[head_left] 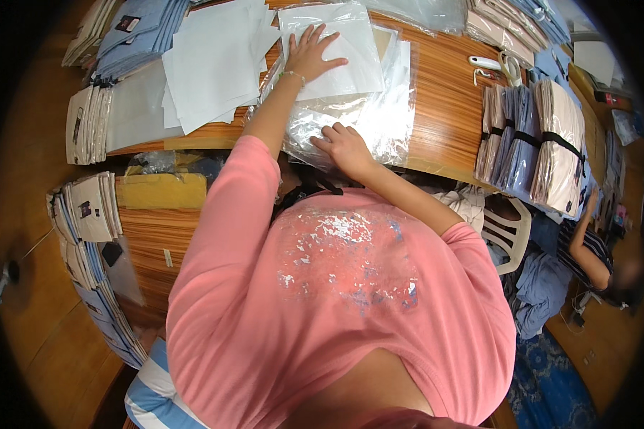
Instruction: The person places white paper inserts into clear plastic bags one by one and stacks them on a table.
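My left hand (313, 56) lies flat on a white sheet (350, 68), its fingers spread apart. Under this sheet is a layer of clear plastic bags (390, 118), wrinkled and shiny, with a beige edge and more white showing through. At the near side of the plastic, my right hand (349, 151) is closed, with its fingers bent onto the plastic bag; the fingertips are partly hidden. A pile of loose white sheets (211, 64) lies to the left of my left hand.
Folded blue shirts (143, 39) and beige packs (87, 125) stand at the left. Strapped shirt bundles (551, 143) and scissors (510, 68) lie at the right. A white plastic chair (511, 236) stands below the table edge. Another person's arm (586, 243) shows at the far right.
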Demonstrator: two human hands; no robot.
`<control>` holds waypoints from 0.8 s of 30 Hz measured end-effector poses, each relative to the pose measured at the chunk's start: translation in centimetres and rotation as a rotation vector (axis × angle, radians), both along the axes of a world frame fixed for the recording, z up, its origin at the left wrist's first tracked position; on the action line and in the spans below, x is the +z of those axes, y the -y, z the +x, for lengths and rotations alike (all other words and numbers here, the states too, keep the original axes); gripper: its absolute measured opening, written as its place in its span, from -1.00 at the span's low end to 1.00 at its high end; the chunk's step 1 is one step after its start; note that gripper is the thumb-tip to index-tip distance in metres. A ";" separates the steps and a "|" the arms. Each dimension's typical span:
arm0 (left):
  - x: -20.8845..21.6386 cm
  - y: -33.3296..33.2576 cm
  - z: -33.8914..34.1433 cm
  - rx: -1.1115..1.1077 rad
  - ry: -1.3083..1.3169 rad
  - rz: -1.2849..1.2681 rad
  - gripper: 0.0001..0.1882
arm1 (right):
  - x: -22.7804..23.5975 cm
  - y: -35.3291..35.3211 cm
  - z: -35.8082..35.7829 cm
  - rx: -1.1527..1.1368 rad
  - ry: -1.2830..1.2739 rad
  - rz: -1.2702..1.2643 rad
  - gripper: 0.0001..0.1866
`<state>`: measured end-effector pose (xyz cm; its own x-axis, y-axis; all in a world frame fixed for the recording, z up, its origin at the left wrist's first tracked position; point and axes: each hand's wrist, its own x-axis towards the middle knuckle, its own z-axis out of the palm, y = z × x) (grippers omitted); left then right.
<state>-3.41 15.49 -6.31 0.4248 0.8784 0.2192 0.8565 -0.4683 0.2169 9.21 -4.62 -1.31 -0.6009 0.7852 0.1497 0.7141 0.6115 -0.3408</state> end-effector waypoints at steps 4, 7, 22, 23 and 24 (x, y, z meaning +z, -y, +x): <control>3.5 -0.8 -2.7 -0.106 0.773 -0.040 -0.47 | -0.4 0.8 0.0 0.010 0.008 0.034 -0.59; 8.9 5.3 -4.7 -0.377 0.531 -0.176 -0.42 | -0.5 0.3 0.5 -0.046 -0.059 -0.001 -0.54; 5.1 19.8 -7.7 -0.078 0.493 -0.229 -0.86 | -2.3 1.2 9.3 -0.101 -0.203 0.047 -0.64; 5.6 19.8 -7.5 -0.090 0.470 -0.195 -0.86 | -2.4 1.4 10.5 -0.088 -0.207 0.037 -0.68; 6.1 20.0 -7.4 -0.101 0.447 -0.162 -0.85 | -2.4 1.5 11.3 -0.075 -0.212 0.026 -0.72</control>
